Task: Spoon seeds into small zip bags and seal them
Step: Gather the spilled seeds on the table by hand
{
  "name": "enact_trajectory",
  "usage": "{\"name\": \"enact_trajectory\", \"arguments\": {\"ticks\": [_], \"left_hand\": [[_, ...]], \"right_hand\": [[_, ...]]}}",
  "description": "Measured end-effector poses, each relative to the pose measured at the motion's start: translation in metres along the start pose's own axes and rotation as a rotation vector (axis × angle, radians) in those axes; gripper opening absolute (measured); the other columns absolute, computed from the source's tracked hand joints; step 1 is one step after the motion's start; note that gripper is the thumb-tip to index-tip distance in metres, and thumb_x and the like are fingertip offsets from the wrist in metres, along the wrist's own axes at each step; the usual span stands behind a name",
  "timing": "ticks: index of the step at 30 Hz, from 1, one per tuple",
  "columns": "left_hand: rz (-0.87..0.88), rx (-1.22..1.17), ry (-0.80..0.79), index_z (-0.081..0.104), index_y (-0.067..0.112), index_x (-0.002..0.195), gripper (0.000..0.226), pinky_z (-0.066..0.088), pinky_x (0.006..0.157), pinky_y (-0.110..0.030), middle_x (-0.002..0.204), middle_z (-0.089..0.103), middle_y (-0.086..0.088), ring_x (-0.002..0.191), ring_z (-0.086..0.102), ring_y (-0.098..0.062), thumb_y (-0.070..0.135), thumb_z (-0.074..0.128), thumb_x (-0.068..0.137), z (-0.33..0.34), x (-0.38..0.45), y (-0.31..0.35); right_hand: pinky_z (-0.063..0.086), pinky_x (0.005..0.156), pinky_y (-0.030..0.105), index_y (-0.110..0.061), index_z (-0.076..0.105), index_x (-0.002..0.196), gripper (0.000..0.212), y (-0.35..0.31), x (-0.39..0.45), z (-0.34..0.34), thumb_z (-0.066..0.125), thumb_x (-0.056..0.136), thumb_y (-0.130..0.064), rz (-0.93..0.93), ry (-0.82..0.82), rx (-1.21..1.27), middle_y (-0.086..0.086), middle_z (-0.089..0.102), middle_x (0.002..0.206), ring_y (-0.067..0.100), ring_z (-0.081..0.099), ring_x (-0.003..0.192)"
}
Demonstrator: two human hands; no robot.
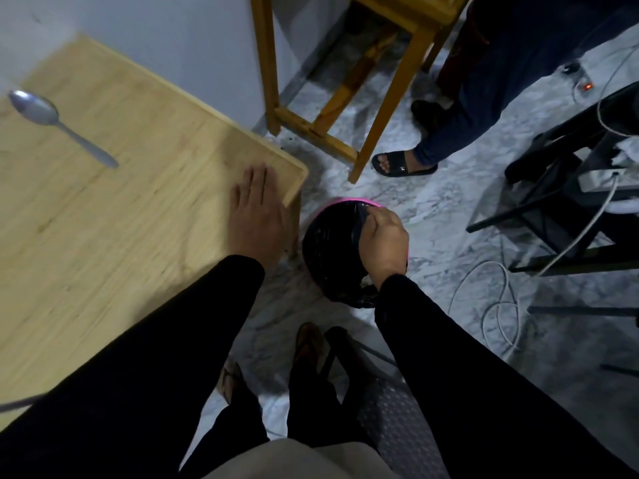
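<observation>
Here, left hand (257,209) flat on table (103,219), right hand (382,238) pinching black liner (328,243), contents hidden.

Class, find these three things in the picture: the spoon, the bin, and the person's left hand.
spoon (34,107): head view, on its bowl.
bin (326,236): head view, on the black liner inside the pink rim.
left hand (257,216): head view, on the back of the hand lying flat on the table.
</observation>
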State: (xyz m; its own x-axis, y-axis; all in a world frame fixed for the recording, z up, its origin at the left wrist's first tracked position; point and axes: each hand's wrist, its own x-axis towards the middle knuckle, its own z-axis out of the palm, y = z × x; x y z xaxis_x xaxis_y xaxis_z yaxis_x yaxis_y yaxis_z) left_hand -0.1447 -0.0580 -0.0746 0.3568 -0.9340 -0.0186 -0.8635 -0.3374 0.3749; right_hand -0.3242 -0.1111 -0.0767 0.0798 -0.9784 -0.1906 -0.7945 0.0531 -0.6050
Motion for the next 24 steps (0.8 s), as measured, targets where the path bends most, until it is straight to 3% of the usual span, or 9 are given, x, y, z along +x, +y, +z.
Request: {"name": "enact_trajectory", "arguments": {"ticks": [5, 12, 17, 19, 21, 24], "left_hand": [[-0.031, 0.023, -0.01, 0.05, -0.009, 0.128, 0.057, 0.037, 0.102, -0.051, 0.133, 0.05, -0.029, 0.125, 0.047, -0.043, 0.027, 0.028, 0.089, -0.005, 0.003, 0.008], [0.034, 0.051, -0.079, 0.056, -0.008, 0.118, 0.057, 0.046, 0.093, -0.047, 0.117, 0.06, -0.027, 0.112, 0.057, -0.04, 0.028, 0.028, 0.084, -0.027, 0.007, 0.024], [0.007, 0.047, 0.02, 0.054, -0.011, 0.12, 0.054, 0.044, 0.097, -0.047, 0.12, 0.058, -0.027, 0.117, 0.054, -0.041, 0.021, 0.031, 0.083, -0.066, 0.007, 0.015], [-0.026, 0.059, 0.082, 0.05, -0.009, 0.125, 0.047, 0.04, 0.101, -0.047, 0.124, 0.056, -0.025, 0.123, 0.049, -0.04, 0.016, 0.038, 0.087, -0.089, 0.004, 0.005], [-0.054, 0.114, 0.141, 0.052, -0.009, 0.122, 0.046, 0.043, 0.096, -0.046, 0.118, 0.058, -0.024, 0.118, 0.052, -0.039, 0.015, 0.037, 0.085, -0.114, 0.0, -0.012], [-0.122, 0.157, 0.223, 0.054, -0.01, 0.118, 0.043, 0.047, 0.093, -0.046, 0.113, 0.061, -0.025, 0.114, 0.055, -0.041, 0.012, 0.041, 0.084, -0.152, -0.011, -0.044]], "right_hand": [[0.023, 0.116, 0.035, -0.01, 0.035, 0.143, 0.046, -0.005, -0.006, 0.001, 0.033, 0.101, -0.029, -0.113, -0.11, -0.165, 0.007, 0.032, 0.151, 0.021, 0.025, 0.141], [0.007, 0.12, 0.031, -0.005, 0.017, 0.149, 0.052, -0.043, -0.005, -0.015, 0.023, 0.103, -0.028, -0.369, -0.175, -0.48, 0.007, 0.015, 0.158, 0.02, 0.007, 0.146], [0.008, 0.118, 0.032, -0.001, 0.024, 0.146, 0.05, -0.091, -0.005, -0.018, 0.034, 0.101, -0.022, -0.501, -0.115, -0.381, 0.014, 0.022, 0.155, 0.025, 0.014, 0.145], [0.026, 0.113, 0.037, 0.004, 0.04, 0.137, 0.047, -0.117, -0.007, -0.017, 0.041, 0.096, -0.019, -0.595, -0.034, -0.35, 0.02, 0.041, 0.144, 0.032, 0.034, 0.138], [0.045, 0.099, 0.045, 0.006, 0.057, 0.122, 0.047, -0.144, -0.011, -0.013, 0.04, 0.088, -0.023, -0.633, -0.026, -0.296, 0.023, 0.059, 0.124, 0.037, 0.053, 0.121], [0.044, 0.1, 0.048, 0.006, 0.056, 0.12, 0.051, -0.187, -0.022, -0.003, 0.033, 0.088, -0.027, -0.731, -0.072, -0.277, 0.024, 0.059, 0.12, 0.039, 0.053, 0.12]]}}
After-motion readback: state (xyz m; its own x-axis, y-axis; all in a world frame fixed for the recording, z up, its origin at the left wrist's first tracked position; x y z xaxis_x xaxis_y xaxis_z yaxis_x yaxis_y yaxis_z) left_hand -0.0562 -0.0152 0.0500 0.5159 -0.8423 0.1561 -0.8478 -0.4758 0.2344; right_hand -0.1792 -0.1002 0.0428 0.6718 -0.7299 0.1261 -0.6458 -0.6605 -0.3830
